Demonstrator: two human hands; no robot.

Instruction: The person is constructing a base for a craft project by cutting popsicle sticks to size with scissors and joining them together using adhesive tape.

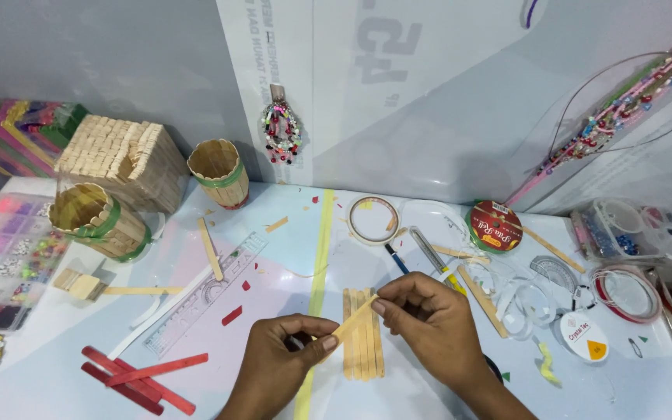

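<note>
Left hand [285, 354] and right hand [421, 319] each pinch an end of a flat wooden stick [354, 317], fingers closed, above a glued stick row [363, 346].

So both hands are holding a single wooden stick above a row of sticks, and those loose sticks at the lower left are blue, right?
Not quite: the head view shows the loose sticks at the lower left are red. The rest holds: the left hand and right hand hold one wooden stick above the row of sticks.

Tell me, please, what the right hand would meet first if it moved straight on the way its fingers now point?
The right hand points left, toward the left hand. Both hold one wooden craft stick, so it would probably meet the left hand's fingers first, though depth is hard to judge.
</note>
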